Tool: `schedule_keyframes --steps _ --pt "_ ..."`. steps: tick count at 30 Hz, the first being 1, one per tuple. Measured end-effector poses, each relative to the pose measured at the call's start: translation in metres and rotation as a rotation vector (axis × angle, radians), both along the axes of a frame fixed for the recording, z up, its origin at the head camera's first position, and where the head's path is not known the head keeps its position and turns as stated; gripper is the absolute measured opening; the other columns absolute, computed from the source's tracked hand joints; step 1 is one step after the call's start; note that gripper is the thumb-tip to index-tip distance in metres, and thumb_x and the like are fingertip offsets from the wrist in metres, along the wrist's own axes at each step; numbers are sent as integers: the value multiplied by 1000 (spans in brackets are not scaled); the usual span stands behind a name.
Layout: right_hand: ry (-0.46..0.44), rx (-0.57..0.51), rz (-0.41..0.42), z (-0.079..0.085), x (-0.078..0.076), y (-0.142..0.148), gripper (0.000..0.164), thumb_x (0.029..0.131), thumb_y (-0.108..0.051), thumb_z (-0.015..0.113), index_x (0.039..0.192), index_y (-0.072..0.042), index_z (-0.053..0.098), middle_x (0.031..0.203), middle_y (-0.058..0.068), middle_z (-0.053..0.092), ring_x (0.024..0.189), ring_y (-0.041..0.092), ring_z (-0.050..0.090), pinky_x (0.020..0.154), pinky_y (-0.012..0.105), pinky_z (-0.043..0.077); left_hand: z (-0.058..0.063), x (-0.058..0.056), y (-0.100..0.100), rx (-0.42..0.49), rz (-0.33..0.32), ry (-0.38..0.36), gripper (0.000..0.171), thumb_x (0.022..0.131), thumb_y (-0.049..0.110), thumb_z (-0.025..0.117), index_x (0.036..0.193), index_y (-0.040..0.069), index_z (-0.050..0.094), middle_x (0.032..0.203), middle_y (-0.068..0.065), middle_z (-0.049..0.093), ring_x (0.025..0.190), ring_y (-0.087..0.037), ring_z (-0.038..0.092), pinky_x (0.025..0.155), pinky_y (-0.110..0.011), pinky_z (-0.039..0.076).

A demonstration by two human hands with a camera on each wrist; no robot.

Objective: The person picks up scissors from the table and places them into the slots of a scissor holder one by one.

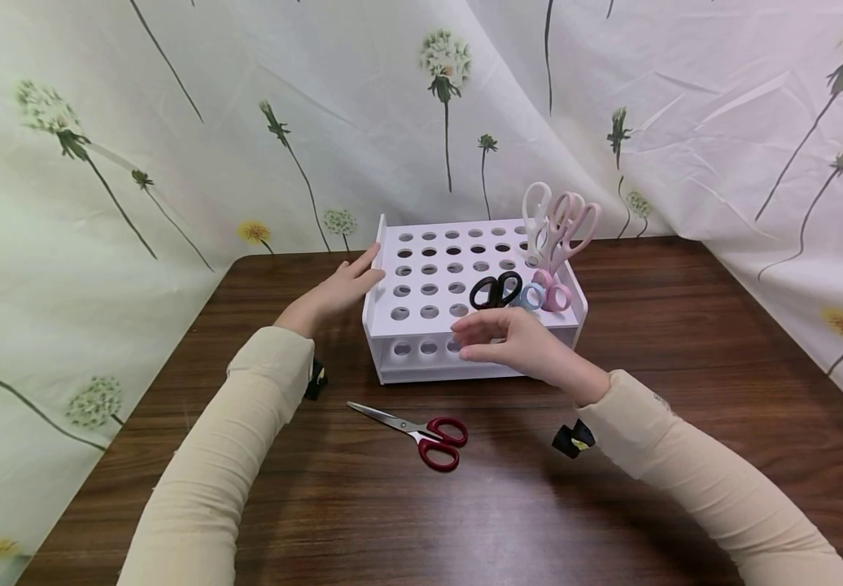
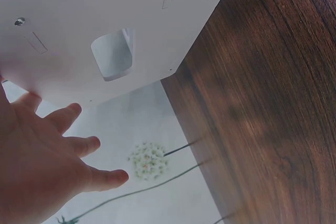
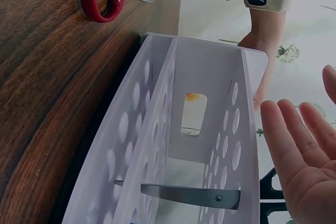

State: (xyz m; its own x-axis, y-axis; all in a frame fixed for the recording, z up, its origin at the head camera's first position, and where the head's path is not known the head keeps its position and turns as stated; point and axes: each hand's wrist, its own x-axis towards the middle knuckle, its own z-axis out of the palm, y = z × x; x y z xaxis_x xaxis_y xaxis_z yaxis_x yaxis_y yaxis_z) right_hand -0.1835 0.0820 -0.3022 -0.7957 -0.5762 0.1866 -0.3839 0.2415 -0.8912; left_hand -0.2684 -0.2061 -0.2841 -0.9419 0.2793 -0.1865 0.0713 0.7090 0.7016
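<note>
Against the left side panel of a white holed rack rests my left hand, fingertips at the panel's top edge. In the left wrist view its fingers spread beside the panel's cut-out. My right hand hovers at the rack's front edge, fingers extended and holding nothing. Just behind it, black-handled scissors stand in a hole; the right wrist view shows a blade hanging through the tiers. Scissors with red handles lie on the table before the rack, tips pointing left.
At the rack's right end stand blue-handled scissors, small pink-handled ones and several taller pale pink and white pairs. The brown wooden table meets a flower-printed cloth behind. A black strap device hangs at the right wrist.
</note>
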Motion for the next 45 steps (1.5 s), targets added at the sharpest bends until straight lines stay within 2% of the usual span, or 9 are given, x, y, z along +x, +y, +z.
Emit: schedule_keyframes --steps 11,14,19,27,34,39,45 --pt "14 9 40 -9 -3 -4 32 81 -8 71 111 0 64 104 17 65 95 17 62 81 32 48 0 -1 0 -4 -5 -2 59 97 48 32 147 40 1 153 -4 -2 136 -26 -16 103 -58 0" --pt "34 -5 53 -12 -4 -6 32 80 -7 71 110 1 65 101 14 66 94 18 62 81 34 48 0 -1 0 -5 -10 -1 60 97 48 32 147 39 0 153 -3 -2 135 -26 -17 103 -58 0" --pt "5 -36 73 -17 -4 -9 32 80 -3 71 110 4 64 98 13 66 93 22 63 81 36 48 0 -2 -1 -4 -12 7 60 97 47 31 147 38 0 153 -3 -1 135 -27 -17 104 -57 0" --pt "40 37 78 -24 -2 -13 33 80 -9 72 110 1 64 99 18 66 89 16 62 79 37 48 0 -2 -1 -14 -11 1 60 97 48 31 147 38 0 153 -3 -1 136 -27 -17 104 -57 0" --pt "-6 34 105 -30 -1 -17 36 80 -8 72 111 7 61 99 21 64 91 21 62 81 35 48 2 1 1 -13 -3 3 59 96 48 31 147 40 2 153 -5 -2 136 -26 -15 104 -57 1" --pt "-21 75 115 -37 0 -20 37 80 -9 72 113 6 61 101 19 64 92 22 62 81 33 47 1 1 0 -17 -7 3 59 96 49 31 147 39 1 153 -5 -2 136 -26 -16 104 -57 1" --pt "10 135 129 -45 1 -22 38 81 -12 72 113 4 62 99 15 65 91 23 62 79 29 47 1 2 0 -16 -12 5 60 96 48 31 147 38 1 153 -5 -3 136 -26 -16 104 -57 1"
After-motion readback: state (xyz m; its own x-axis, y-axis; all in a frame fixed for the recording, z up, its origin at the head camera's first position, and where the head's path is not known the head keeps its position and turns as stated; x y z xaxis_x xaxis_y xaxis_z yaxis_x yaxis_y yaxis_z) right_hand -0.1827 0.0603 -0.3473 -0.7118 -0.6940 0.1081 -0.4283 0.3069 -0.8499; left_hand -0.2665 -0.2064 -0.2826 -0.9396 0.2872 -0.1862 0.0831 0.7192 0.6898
